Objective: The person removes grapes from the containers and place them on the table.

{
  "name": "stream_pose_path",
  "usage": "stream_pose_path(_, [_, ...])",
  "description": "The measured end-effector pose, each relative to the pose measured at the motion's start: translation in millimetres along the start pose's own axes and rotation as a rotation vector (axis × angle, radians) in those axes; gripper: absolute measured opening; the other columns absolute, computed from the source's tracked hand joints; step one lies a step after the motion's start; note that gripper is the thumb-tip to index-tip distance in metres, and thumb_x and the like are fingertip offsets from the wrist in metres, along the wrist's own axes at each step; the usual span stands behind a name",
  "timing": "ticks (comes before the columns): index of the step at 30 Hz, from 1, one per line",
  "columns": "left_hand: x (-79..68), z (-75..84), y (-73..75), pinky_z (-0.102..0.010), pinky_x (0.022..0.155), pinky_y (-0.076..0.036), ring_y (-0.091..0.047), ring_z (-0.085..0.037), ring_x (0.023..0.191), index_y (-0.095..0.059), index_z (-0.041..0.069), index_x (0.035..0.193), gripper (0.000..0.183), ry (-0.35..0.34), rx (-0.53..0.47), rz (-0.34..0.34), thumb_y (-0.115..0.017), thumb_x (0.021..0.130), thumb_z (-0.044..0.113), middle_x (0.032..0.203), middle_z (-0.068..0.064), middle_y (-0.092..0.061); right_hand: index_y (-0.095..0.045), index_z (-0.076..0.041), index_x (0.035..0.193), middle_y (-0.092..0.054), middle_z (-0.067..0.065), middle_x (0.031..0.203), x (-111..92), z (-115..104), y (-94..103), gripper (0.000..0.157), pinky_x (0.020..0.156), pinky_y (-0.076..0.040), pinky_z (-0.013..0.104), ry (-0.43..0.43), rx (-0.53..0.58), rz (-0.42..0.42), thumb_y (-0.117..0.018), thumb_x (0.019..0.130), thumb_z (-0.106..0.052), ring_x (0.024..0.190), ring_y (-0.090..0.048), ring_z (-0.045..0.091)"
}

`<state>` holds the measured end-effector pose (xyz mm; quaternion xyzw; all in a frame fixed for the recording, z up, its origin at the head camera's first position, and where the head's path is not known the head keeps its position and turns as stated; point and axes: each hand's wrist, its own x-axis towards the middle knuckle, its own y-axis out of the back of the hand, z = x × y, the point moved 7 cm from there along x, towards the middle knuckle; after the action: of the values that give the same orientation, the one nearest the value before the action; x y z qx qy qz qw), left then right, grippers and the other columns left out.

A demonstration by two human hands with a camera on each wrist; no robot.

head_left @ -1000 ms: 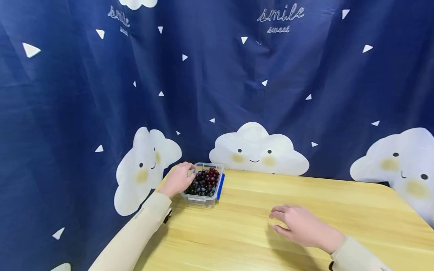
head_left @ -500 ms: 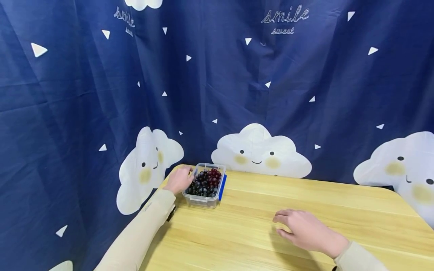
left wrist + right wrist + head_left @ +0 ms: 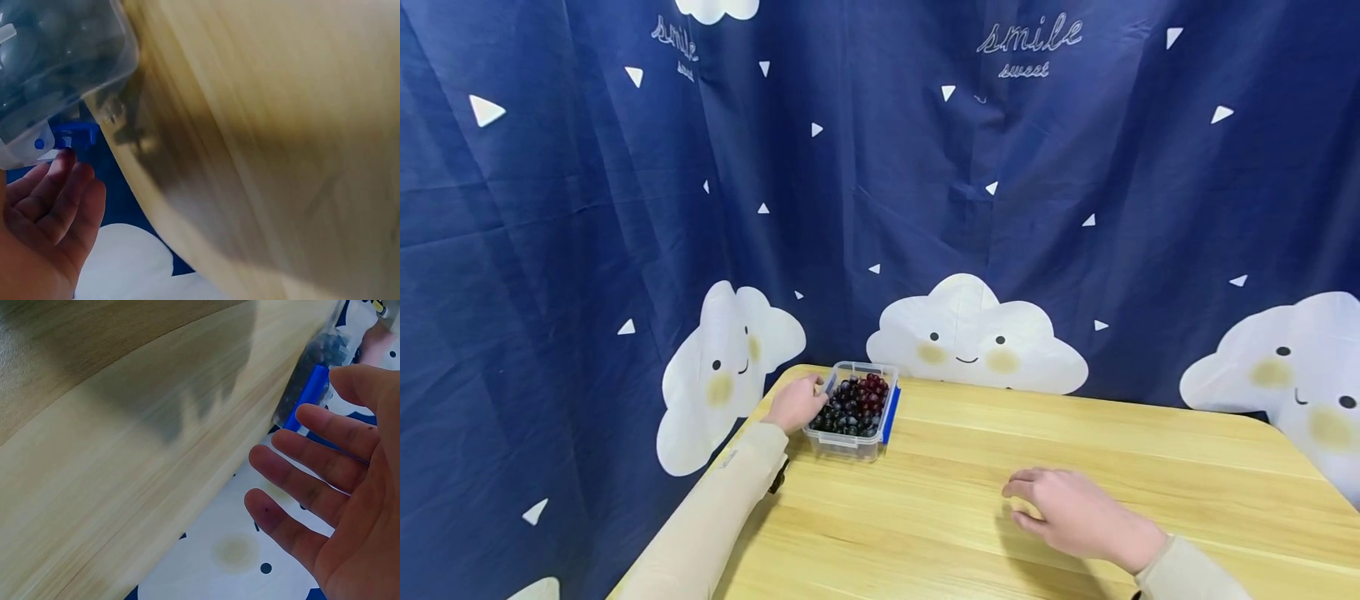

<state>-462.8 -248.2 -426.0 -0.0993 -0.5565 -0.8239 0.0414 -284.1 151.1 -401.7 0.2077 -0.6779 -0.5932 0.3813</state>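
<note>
A clear plastic food container (image 3: 842,444) with no lid on its top stands at the back left of the wooden table. Several dark grapes (image 3: 848,408) and some redder grapes (image 3: 872,392) fill it. My left hand (image 3: 796,404) grips the container's left side, the thumb by the rim. In the left wrist view its fingertips (image 3: 65,159) are curled up right at a blue clip (image 3: 74,134); the thumb is mostly hidden. My right hand (image 3: 1071,512) hovers over the table at the right with relaxed, spread fingers and holds nothing.
Another blue clip (image 3: 891,415) hangs along the container's right side. The wooden table (image 3: 955,467) has rounded back corners. A dark blue curtain (image 3: 910,192) with white clouds hangs close behind and to the left.
The left hand's fingers have come down and curled in at the container's left side. The camera view has shifted slightly; the right hand has stayed nearly still.
</note>
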Motion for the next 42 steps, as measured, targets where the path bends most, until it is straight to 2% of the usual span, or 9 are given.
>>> stream_pose_path(3, [0.8, -8.7, -5.1, -0.036, 0.061, -0.045, -0.056, -0.020, 0.065, -0.066, 0.008, 0.113, 0.025, 0.054, -0.075, -0.017, -0.059, 0.097, 0.026, 0.082, -0.004, -0.065, -0.074, -0.018, 0.108, -0.072, -0.007, 0.107, 0, 0, -2.5, 0.018, 0.075, -0.058, 0.041, 0.001, 0.014, -0.013, -0.072, 0.092, -0.026, 0.092, -0.070, 0.013])
stream_pose_path(6, [1.2, -16.7, -9.5, -0.035, 0.060, -0.043, -0.056, -0.021, 0.065, -0.066, 0.010, 0.100, 0.020, 0.087, -0.125, -0.002, -0.058, 0.095, 0.027, 0.080, -0.004, -0.065, -0.074, -0.018, 0.108, -0.072, -0.007, 0.106, -1, -1, -3.4, 0.018, 0.075, -0.058, 0.041, -0.001, 0.022, -0.018, -0.071, 0.092, -0.026, 0.092, -0.070, 0.013])
stream_pose_path(12, [0.9, -17.7, -12.5, -0.034, 0.057, -0.039, -0.052, -0.022, 0.062, -0.061, 0.010, 0.087, 0.021, 0.110, -0.171, -0.001, -0.057, 0.097, 0.028, 0.073, -0.006, -0.058, -0.074, -0.018, 0.108, -0.072, -0.007, 0.107, -1, 1, -6.6, 0.017, 0.074, -0.058, 0.039, -0.017, 0.044, -0.049, -0.071, 0.093, -0.026, 0.091, -0.071, 0.013])
stream_pose_path(20, [-0.2, -12.8, -12.7, -0.033, 0.055, -0.037, -0.049, -0.021, 0.060, -0.060, 0.011, 0.083, 0.023, 0.104, -0.146, -0.026, -0.055, 0.099, 0.027, 0.070, -0.005, -0.055, -0.074, -0.018, 0.110, -0.073, -0.005, 0.108, 2, 0, -12.8, 0.019, 0.074, -0.059, 0.038, -0.028, 0.082, -0.097, -0.070, 0.094, -0.026, 0.092, -0.071, 0.014])
stream_pose_path(31, [-8.6, 1.8, -16.3, -0.034, 0.052, -0.037, -0.049, -0.020, 0.058, -0.060, 0.013, 0.087, 0.022, 0.095, -0.084, -0.071, -0.053, 0.101, 0.029, 0.070, -0.005, -0.054, -0.074, -0.018, 0.112, -0.073, -0.006, 0.109, 9, -5, -18.1, 0.021, 0.075, -0.059, 0.038, -0.021, 0.084, -0.110, -0.069, 0.094, -0.028, 0.093, -0.070, 0.013])
stream_pose_path(37, [-14.8, 12.9, -16.7, -0.035, 0.053, -0.037, -0.050, -0.021, 0.058, -0.059, 0.014, 0.083, 0.024, 0.089, -0.068, -0.043, -0.053, 0.100, 0.031, 0.069, -0.004, -0.054, -0.074, -0.015, 0.111, -0.073, -0.002, 0.108, 20, -13, -15.5, 0.022, 0.075, -0.059, 0.037, -0.016, 0.074, -0.079, -0.069, 0.095, -0.027, 0.091, -0.071, 0.014])
stream_pose_path(42, [-25.6, 18.0, -17.7, -0.035, 0.052, -0.036, -0.048, -0.020, 0.057, -0.056, 0.014, 0.079, 0.026, 0.091, -0.068, -0.019, -0.053, 0.099, 0.029, 0.067, -0.003, -0.052, -0.074, -0.013, 0.111, -0.074, -0.001, 0.109, 36, -18, -20.8, 0.022, 0.076, -0.059, 0.039, -0.022, 0.064, -0.076, -0.067, 0.096, -0.027, 0.093, -0.072, 0.016])
